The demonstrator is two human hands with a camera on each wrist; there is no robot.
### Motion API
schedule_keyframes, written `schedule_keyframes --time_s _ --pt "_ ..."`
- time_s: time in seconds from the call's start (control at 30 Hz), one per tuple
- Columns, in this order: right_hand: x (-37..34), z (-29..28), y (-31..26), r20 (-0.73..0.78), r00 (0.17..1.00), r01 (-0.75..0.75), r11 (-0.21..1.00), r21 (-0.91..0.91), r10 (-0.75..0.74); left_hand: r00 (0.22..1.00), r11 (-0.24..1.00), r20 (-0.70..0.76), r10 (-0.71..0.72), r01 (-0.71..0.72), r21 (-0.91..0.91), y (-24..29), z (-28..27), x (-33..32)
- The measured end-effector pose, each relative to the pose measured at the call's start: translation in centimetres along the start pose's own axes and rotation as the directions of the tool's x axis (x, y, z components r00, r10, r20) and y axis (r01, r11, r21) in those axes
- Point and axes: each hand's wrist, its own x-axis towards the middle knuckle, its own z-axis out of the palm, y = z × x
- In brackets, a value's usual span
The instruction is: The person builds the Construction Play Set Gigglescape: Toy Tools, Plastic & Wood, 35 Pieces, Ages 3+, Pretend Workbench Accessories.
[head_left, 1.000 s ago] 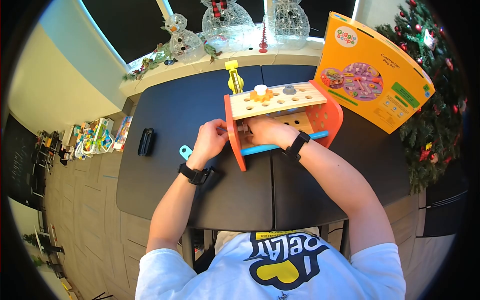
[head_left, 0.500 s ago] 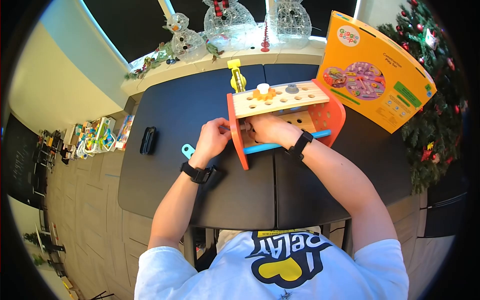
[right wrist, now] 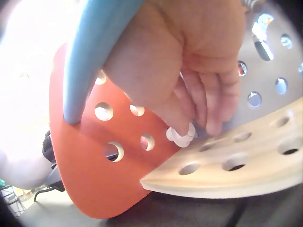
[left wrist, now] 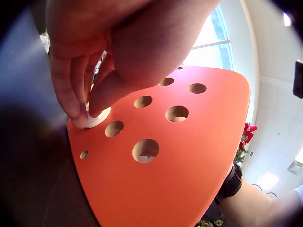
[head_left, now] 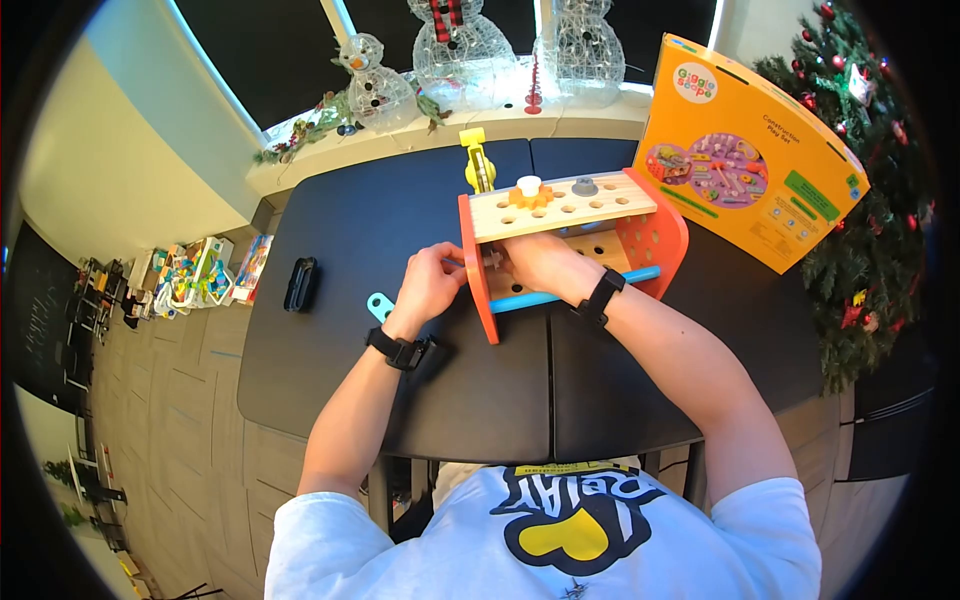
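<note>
The toy workbench has red side panels [left wrist: 189,156] with round holes, a wooden top [head_left: 600,203] and a blue front bar [head_left: 530,299]. Outside its left panel, the left hand [head_left: 432,284] pinches a white round piece [left wrist: 99,117] against a hole, thumb and fingers together. From inside, the right hand [head_left: 545,262] reaches under the top, its thumb and fingers gripping a small white knobbed piece [right wrist: 182,137] at the same panel, just above the wooden lower shelf [right wrist: 208,177]. An orange gear [head_left: 531,196] with a white peg and a grey piece [head_left: 585,186] sit on top.
Behind the bench stands a yellow toy piece [head_left: 478,165]. A light-blue holed strip [head_left: 380,306] and a black case [head_left: 301,284] lie on the table [head_left: 330,380] to the left. At the back right stands an orange box [head_left: 750,150], beside a decorated tree [head_left: 850,250].
Both hands keep their places at the left panel. The workbench and table appear slightly shifted in the head view; no piece has visibly been let go.
</note>
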Motion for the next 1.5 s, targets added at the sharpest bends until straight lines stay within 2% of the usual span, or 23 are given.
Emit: schedule_keyframes --time_s 0.03,0.23,0.33,0.43,0.53,0.73,0.83,1.03,1.13,1.23,1.33,1.4,1.47,1.5 --pt "-0.1 0.2 0.2 -0.044 0.999 0.031 1.0 -0.004 -0.031 1.0 1.0 -0.001 0.004 -0.004 0.0 -0.1 0.0 0.0" --pt "0.0 0.8 0.7 -0.061 0.997 0.038 0.999 -0.031 -0.04 1.0 1.0 -0.005 0.006 -0.006 0.003 0.2 0.0 -0.1" --pt "0.5 0.8 0.7 0.137 0.988 -0.056 0.991 -0.124 0.073 1.0 1.0 0.003 0.008 -0.008 -0.027 0.0 0.0 -0.1" --pt "0.4 -0.1 -0.2 0.215 0.974 -0.037 0.985 -0.168 0.073 1.0 0.998 0.004 0.009 -0.009 -0.055 -0.6 0.2 0.0" --pt "0.1 0.5 0.1 0.057 0.998 0.001 1.0 -0.021 0.001 1.0 0.999 0.001 -0.003 0.003 -0.049 -0.3 0.2 -0.1" --pt "0.3 0.1 0.2 0.075 0.997 0.026 0.999 -0.025 -0.024 1.0 0.998 -0.007 -0.009 0.008 -0.055 0.0 0.2 -0.2" --pt "0.1 -1.0 -1.1 0.133 0.991 -0.02 0.997 -0.072 0.029 1.0 0.998 -0.012 -0.005 0.005 -0.06 -0.3 0.3 -0.2" --pt "0.7 0.7 0.3 0.181 0.98 -0.064 0.99 -0.125 0.086 1.0 0.998 -0.013 -0.016 0.015 -0.066 -0.4 0.4 -0.4" --pt "0.7 0.9 0.4 0.075 0.997 -0.024 0.991 -0.128 0.034 1.0 0.997 -0.024 -0.019 0.017 -0.077 -0.9 0.5 -0.5" --pt "0.4 -0.9 -1.6 0.147 0.984 -0.077 0.983 -0.164 0.102 0.999 0.995 -0.037 -0.012 0.008 -0.098 -0.8 0.7 -0.6" --pt "-0.4 -2.1 -2.9 0.097 0.994 -0.05 0.998 -0.045 0.054 0.999 0.996 -0.047 -0.003 -0.002 -0.092 -0.6 0.7 -0.6" --pt "0.3 -1.0 -2.1 0.097 0.983 -0.16 0.986 0.038 0.156 0.999 0.997 -0.049 -0.003 -0.001 -0.082 -0.4 0.8 -0.6" --pt "0.6 -0.1 -1.0 0.098 0.983 -0.154 0.988 -0.029 0.157 0.999 0.997 -0.052 -0.003 -0.001 -0.074 -0.5 0.8 -0.5" --pt "0.4 0.0 -0.9 0.102 0.989 -0.093 0.987 -0.134 0.107 0.999 0.998 -0.052 -0.003 0.0 -0.069 -0.5 0.8 -0.5"
